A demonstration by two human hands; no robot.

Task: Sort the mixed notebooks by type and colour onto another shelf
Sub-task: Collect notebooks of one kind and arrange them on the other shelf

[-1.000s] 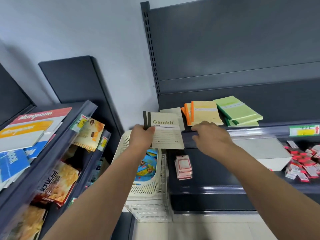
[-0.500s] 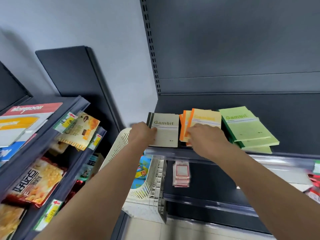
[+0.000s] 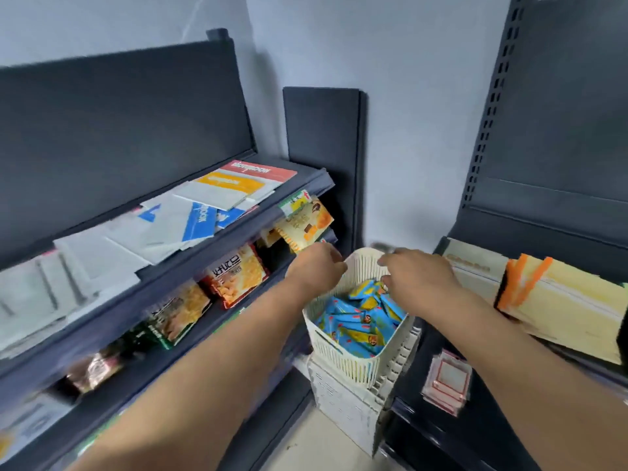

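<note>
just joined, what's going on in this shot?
Someone is sorting notebooks between two shelves. The left hand and right hand both hang empty, fingers loosely curled, above the white basket of blue packets. The mixed notebooks lie on the left shelf; a beige notebook and an orange-spined stack sit side by side on the right shelf.

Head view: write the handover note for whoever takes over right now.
Left hand: empty, fingers loosely curled. Right hand: empty too. Both hover over the white slatted plastic basket.
Done: beige paper notebook and orange-spined cream notebooks lie side by side on the dark right shelf.
To do: mixed white, blue, orange and red notebooks on the dark left shelf await sorting.
</note>
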